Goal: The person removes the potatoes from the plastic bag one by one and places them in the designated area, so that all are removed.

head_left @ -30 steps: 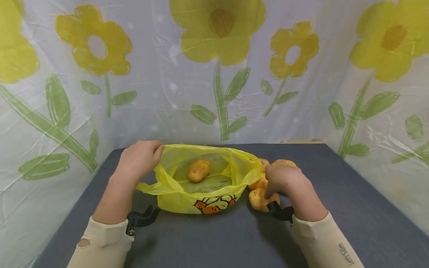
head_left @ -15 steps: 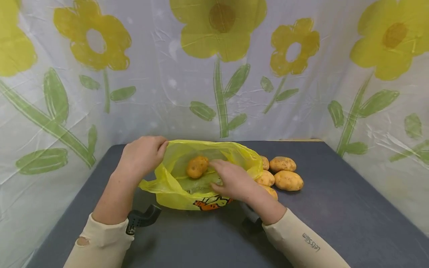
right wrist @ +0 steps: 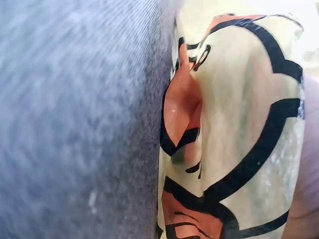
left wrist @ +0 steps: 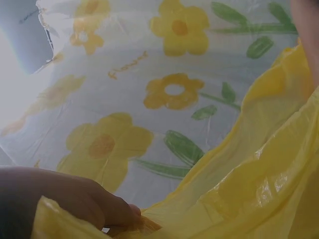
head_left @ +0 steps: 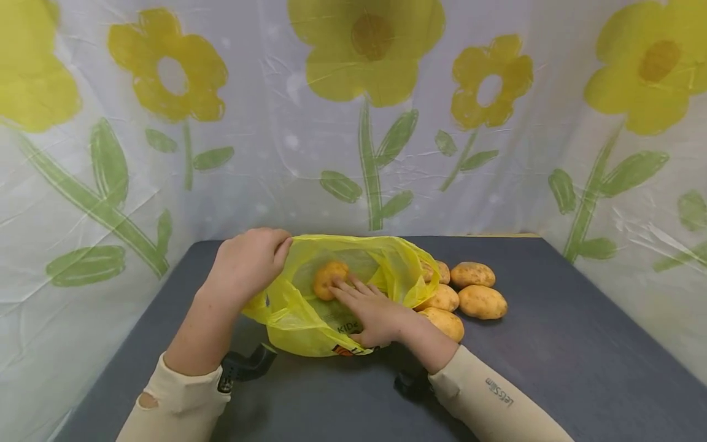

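Observation:
A yellow plastic bag (head_left: 298, 337) lies with its mouth open towards me, one potato (head_left: 327, 279) inside it. My left hand (head_left: 248, 264) pinches the bag's rim at the back left; in the left wrist view that hand (left wrist: 75, 199) sits low beside the raised yellow film (left wrist: 249, 194). Reaching over the front rim, my right hand (head_left: 375, 316) has its fingers spread and fairly straight, fingertips at the potato. In the right wrist view the bag's printed front (right wrist: 244, 114) fills the middle, with a blurred part of the hand (right wrist: 306, 174) at the right edge.
Several loose potatoes (head_left: 483, 302) lie in a cluster on the dark table (head_left: 552, 356), right against the bag's right side. A white sheet with yellow flowers (head_left: 248, 184) hangs behind and along both sides.
My right hand has moved left from the loose potatoes into the bag, its fingers now at the potato there. The bag's front rim is pushed down. My left hand keeps its hold.

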`<state>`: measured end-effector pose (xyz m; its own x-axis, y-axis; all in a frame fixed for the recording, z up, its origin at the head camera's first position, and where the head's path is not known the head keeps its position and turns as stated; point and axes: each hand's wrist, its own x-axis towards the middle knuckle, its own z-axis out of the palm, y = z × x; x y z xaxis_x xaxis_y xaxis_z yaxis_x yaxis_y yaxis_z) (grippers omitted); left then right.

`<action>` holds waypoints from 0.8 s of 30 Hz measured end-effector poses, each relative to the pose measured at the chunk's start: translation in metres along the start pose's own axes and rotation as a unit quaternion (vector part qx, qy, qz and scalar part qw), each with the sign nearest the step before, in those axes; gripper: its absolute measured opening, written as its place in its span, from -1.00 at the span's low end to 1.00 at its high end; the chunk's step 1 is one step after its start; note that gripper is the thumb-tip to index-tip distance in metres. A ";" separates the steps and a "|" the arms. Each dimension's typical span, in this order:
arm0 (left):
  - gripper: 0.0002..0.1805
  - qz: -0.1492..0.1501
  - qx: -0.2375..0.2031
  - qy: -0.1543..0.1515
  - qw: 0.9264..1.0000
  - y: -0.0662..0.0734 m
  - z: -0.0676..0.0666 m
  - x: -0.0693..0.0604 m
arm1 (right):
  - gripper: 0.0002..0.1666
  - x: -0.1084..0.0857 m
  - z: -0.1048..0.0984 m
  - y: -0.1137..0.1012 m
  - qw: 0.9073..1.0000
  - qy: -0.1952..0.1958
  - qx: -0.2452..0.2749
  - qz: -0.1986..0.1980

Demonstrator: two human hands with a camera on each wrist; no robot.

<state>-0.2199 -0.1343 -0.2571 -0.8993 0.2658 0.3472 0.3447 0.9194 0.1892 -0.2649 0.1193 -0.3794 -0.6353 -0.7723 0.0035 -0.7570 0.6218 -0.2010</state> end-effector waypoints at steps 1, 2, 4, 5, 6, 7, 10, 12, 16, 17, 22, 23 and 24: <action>-0.67 -0.001 0.001 -0.003 1.000 0.000 0.000 0.001 | 0.13 0.001 0.000 0.000 1.000 0.012 -0.011 -0.008; -0.66 -0.002 0.002 -0.006 1.000 0.000 -0.001 0.001 | 0.11 0.001 0.000 0.000 0.999 0.024 -0.024 -0.013; -0.65 -0.005 0.001 -0.012 1.000 0.000 -0.001 0.002 | 0.10 0.002 -0.001 0.000 0.998 0.046 -0.050 -0.016; -0.65 -0.006 0.001 -0.015 1.000 0.000 -0.001 0.002 | 0.09 0.002 -0.001 -0.001 0.996 0.057 -0.063 -0.015; -0.64 -0.007 0.001 -0.017 1.000 0.000 -0.001 0.002 | 0.09 0.002 -0.001 -0.001 0.995 0.065 -0.071 -0.012; -0.64 -0.008 0.001 -0.018 1.000 0.000 -0.001 0.002 | 0.08 0.002 -0.001 -0.001 0.995 0.071 -0.076 -0.006; -0.64 -0.007 0.001 -0.020 1.000 0.000 -0.001 0.001 | 0.00 0.002 0.000 0.001 0.993 0.094 -0.076 0.004; -0.64 -0.005 0.000 -0.018 1.000 -0.001 -0.001 0.001 | -0.09 0.003 0.000 0.002 0.990 0.122 -0.075 -0.004; -0.65 -0.003 -0.001 -0.014 1.000 -0.001 -0.002 0.001 | -0.19 0.005 -0.002 0.006 0.981 0.177 -0.075 -0.020; -0.65 -0.002 -0.002 -0.013 1.000 -0.001 -0.002 0.001 | -0.15 0.004 -0.004 0.006 0.980 0.182 -0.075 -0.016; -0.66 0.000 -0.004 -0.006 1.000 -0.004 -0.003 0.000 | -0.23 -0.003 -0.018 0.001 0.989 0.129 -0.055 0.047; -0.66 0.001 -0.005 -0.006 1.000 -0.004 -0.003 0.000 | -0.28 -0.004 -0.021 0.000 0.991 0.110 -0.049 0.060; -0.66 0.001 -0.005 -0.005 1.000 -0.005 -0.004 0.000 | -0.33 -0.005 -0.024 -0.001 0.992 0.093 -0.042 0.072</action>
<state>-0.2205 -0.1397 -0.2546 -0.9010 0.2706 0.3390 0.3492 0.9162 0.1968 -0.2643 0.1258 -0.3562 -0.7484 -0.6428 0.1631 -0.6622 0.7380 -0.1301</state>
